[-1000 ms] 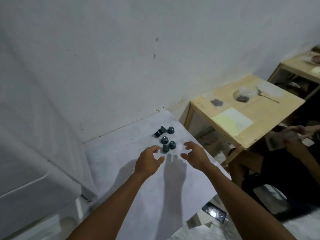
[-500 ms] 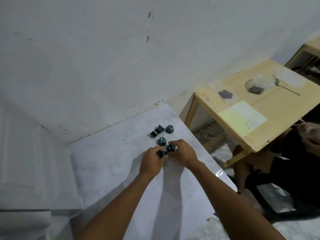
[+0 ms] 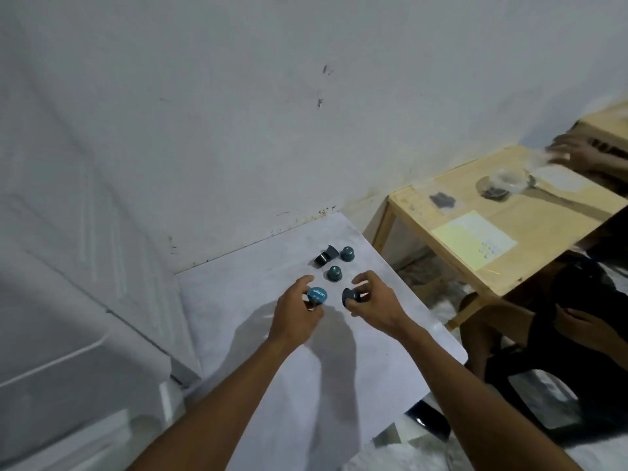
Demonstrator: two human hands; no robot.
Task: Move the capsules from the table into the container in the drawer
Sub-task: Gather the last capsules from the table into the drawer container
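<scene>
Several dark teal capsules lie near the far right corner of the white table [image 3: 258, 334]. My left hand [image 3: 295, 312] pinches one capsule [image 3: 316, 295], its blue foil lid turned up. Another dark capsule [image 3: 349, 296] is held in the curled fingers of my right hand [image 3: 377, 302]. Just beyond the hands, a teal capsule [image 3: 335, 273] stands on the table. Farther back are a second teal capsule [image 3: 347, 254] and two black ones tipped together [image 3: 325, 257]. No drawer or container shows.
A white wall rises right behind the table. A white cabinet or appliance [image 3: 68, 334] stands to the left. A low wooden table [image 3: 509, 232] at right carries a yellow paper and a glass bowl; another person's hand [image 3: 574, 154] reaches over it. A dark phone [image 3: 430, 421] lies on the floor.
Both hands closed in on the two nearest capsules, took one each and have drawn slightly apart, lifting them off the table. The camera moved nearer and tilted.
</scene>
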